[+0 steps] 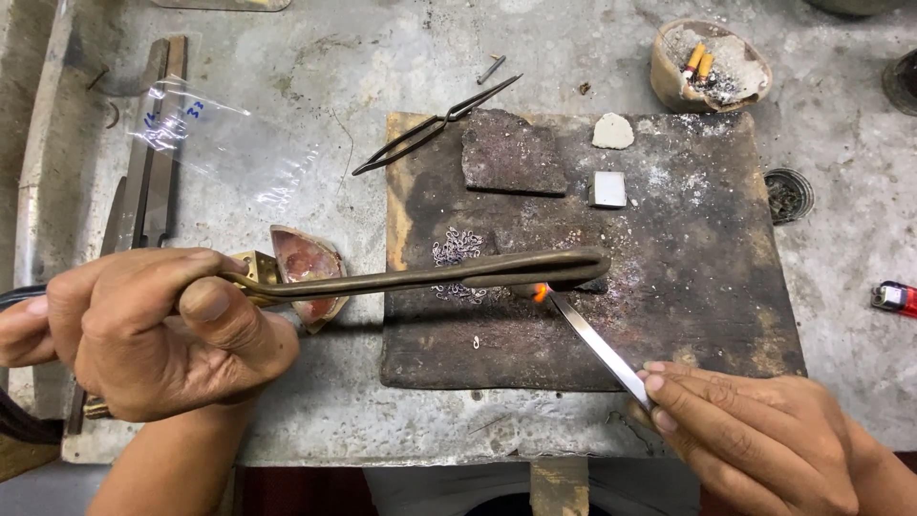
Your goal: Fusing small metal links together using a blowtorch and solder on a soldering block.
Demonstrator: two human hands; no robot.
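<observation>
Both hands are busy over a scorched soldering board (688, 315) on a grey, gritty bench (315, 86). Left hand (153, 330) is clenched around the handle of a brass blowtorch (430, 277), thumb pressed along the top; its long curved tube reaches right across the board, and a small orange flame (541, 292) burns at its tip. Right hand (755, 435) pinches steel tweezers (597, 344) between fingertips, their points slanting up-left into the flame. Just left of the flame, partly hidden beneath the torch tube, lies a cluster of tiny silver chain links (457, 250); one loose link (476, 341) sits apart, nearer the board's front edge.

Farther back on the board rest a dark charcoal block (511, 153), a small white square block (608, 188) and a pale lump (612, 131). Black long-nosed tongs (430, 129) lie across the board's upper left corner. A clay bowl of ash (712, 67) stands behind, a red lighter (895, 298) at the far right, a clear plastic bag (215, 143) on the left.
</observation>
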